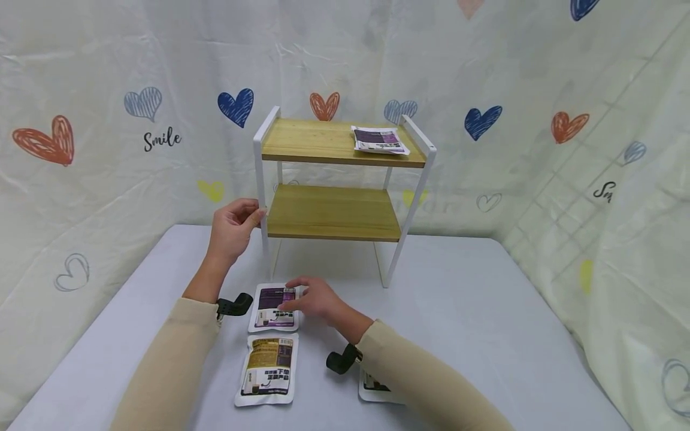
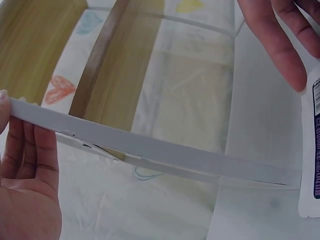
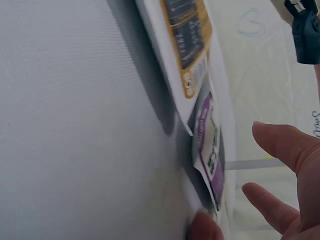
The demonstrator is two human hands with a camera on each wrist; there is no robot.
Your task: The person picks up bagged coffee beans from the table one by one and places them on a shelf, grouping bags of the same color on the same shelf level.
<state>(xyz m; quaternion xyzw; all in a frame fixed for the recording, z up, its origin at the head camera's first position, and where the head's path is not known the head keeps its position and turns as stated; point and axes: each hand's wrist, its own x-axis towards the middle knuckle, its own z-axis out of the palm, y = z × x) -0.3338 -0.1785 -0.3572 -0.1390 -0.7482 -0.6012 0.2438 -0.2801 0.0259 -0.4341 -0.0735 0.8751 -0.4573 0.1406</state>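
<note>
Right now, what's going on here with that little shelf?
A person's left hand grips the left white upright of a two-tier shelf, while their right hand is over a purple packet on the table. A gold packet lies nearer the person, and another is partly hidden by the right sleeve. At least one more purple packet lies on the top board.

Rack (image 1: 266,124) wht w/ tan shelves (image 1: 334,212), pouch (image 1: 269,302) purp/wht.

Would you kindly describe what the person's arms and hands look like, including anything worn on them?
Both sleeves are long and plain beige, with a black, bent-shaped device at each cuff. The left hand and right hand wear no gloves.
</note>
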